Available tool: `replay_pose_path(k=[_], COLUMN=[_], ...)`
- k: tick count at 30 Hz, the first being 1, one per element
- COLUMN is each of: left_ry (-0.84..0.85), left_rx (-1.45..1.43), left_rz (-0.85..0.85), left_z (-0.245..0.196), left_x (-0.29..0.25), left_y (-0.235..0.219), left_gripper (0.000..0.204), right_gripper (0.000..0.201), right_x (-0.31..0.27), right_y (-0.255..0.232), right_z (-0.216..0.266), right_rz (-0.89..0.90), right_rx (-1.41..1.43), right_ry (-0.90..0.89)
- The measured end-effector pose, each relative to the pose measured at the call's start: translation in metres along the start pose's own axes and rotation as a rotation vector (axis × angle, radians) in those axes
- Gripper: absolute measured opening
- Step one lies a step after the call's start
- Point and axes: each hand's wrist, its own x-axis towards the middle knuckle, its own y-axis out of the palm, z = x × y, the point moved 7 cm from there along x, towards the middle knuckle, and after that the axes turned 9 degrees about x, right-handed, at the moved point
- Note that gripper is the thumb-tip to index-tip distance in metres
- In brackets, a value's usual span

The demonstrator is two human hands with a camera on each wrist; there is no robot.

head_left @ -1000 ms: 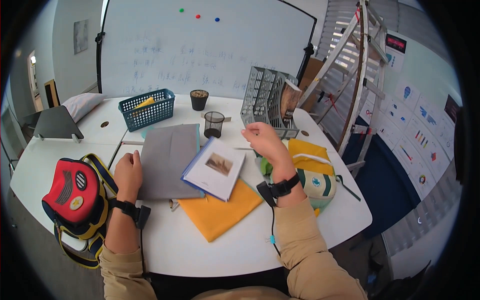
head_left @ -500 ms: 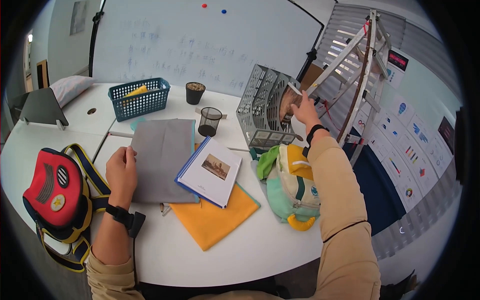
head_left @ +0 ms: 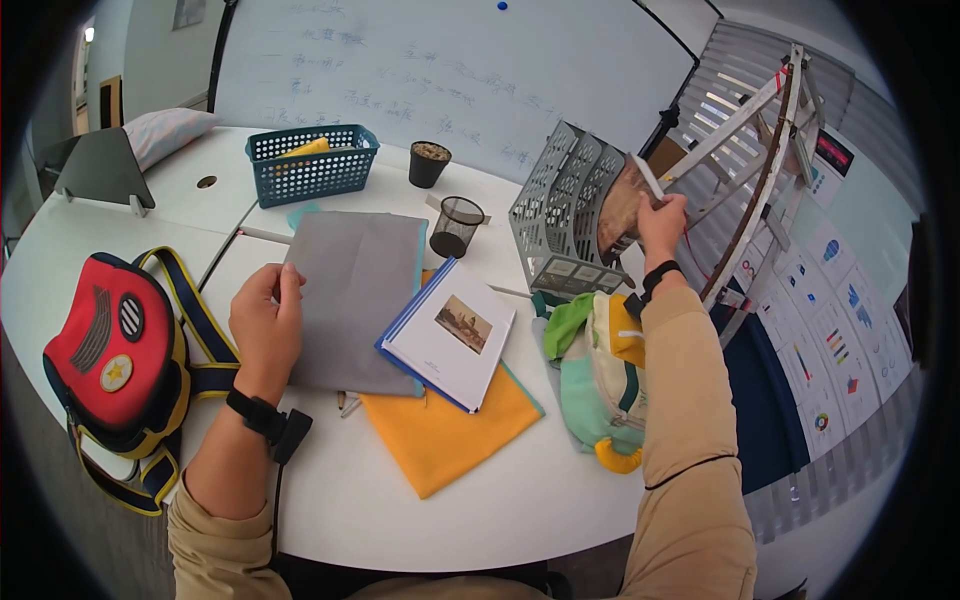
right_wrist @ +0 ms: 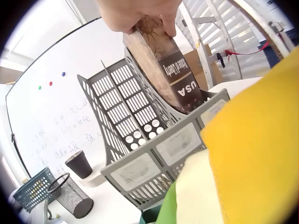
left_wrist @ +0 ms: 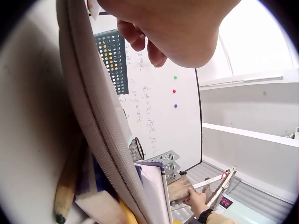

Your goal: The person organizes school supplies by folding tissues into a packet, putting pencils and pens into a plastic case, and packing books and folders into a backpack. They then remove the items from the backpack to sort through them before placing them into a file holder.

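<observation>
At the top edge of a thick brown book [head_left: 620,208] with "USA" on its spine, my right hand [head_left: 662,222] pinches it between thumb and fingers. The book [right_wrist: 163,70] stands tilted in the rightmost slot of a grey file rack [head_left: 567,205]; its lower end is still inside. My left hand [head_left: 268,318] hangs loosely curled by the left edge of a grey zip pouch [head_left: 355,300], holding nothing. Right of that pouch, a white-covered book with blue edges [head_left: 450,335] lies over a yellow pouch [head_left: 440,450].
A green and yellow backpack [head_left: 590,380] sits in front of the rack, under my right forearm. At the left lies a red backpack [head_left: 120,340]. Farther back stand a teal basket [head_left: 312,178], a plant pot [head_left: 428,168] and a mesh pen cup [head_left: 456,228]. A stepladder [head_left: 760,150] rises behind.
My right hand has gone from above the table to the rack and taken hold of the brown book, whose top now leans out more to the right. My left hand stays by the grey pouch.
</observation>
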Motion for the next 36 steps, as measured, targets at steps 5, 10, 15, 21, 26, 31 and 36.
replay_pose_path(k=[5,10,15,21,26,31,36], left_ry=[-0.022,-0.003,-0.018,0.004,0.042,0.07,0.113], left_rx=[-0.017,-0.035,-0.08,-0.065,-0.046,-0.065,0.009], left_rz=[-0.028,-0.056,-0.074,-0.074,-0.102,-0.133,-0.093], left_z=[0.003,0.001,0.003,-0.001,0.004,-0.006,-0.015], left_x=[-0.003,-0.006,-0.007,-0.008,-0.01,-0.014,-0.016], left_y=[0.001,-0.002,-0.003,-0.002,0.0,-0.005,-0.008], left_gripper=[0.031,0.03,0.03,0.029,0.03,0.028,0.026], right_gripper=[0.053,0.051,0.047,0.044,0.041,0.029,0.01], right_x=[0.017,0.008,-0.091,-0.222,-0.285,-0.31,-0.361], right_y=[-0.054,-0.109,-0.137,-0.137,-0.119,-0.122,-0.105], right_z=[0.064,0.14,0.23,0.268,0.268,0.298,0.339], right_rz=[-0.168,-0.187,0.055,0.491,0.794,0.91,1.056], right_rx=[0.02,0.139,0.385,0.372,0.244,0.511,1.248], right_ry=[-0.099,-0.299,-0.455,-0.602,-0.519,-0.401,0.096])
